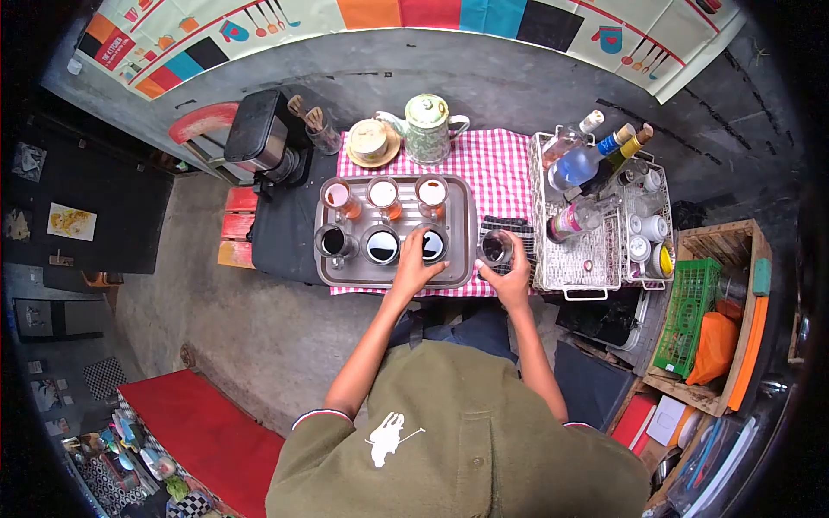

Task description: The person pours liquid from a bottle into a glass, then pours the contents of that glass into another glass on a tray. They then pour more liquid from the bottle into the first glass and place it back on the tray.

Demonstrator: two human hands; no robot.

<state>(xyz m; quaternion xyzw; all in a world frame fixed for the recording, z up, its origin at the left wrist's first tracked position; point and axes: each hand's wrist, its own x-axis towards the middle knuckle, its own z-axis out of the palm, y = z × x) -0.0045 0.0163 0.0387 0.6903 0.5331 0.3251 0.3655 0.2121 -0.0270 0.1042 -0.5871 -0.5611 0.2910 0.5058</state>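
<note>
Glass is what both sets of your fingers are on, and glass full of dark liquid is the hazard here. Your right hand [509, 274] is wrapped around a glass of dark drink [496, 249] just off the right edge of the metal tray [462, 250], over the striped cloth [518, 226]; whether its base rests on the cloth or hangs above it cannot be told. Your left hand [414, 268] closes narrowly about the front right glass on the tray [433, 244], thumb and fingers on either side of it.

Beside that glass stand two more dark glasses [382, 245], [333, 241], close together, and behind them three amber ones [382, 197]. A sideways nudge from your left knuckles would likely knock the middle glass, and with the row this tight one tipping could take its neighbours.

On your right, the wire rack [570, 259] of bottles [577, 164] sits just beside the held glass; swinging outward may clip its rim and slosh drink onto the red checked cloth [496, 168]. The soft striped cloth could also leave a glass standing unsteady.

Working both hands at once splits your attention, so either grip may slacken.
</note>
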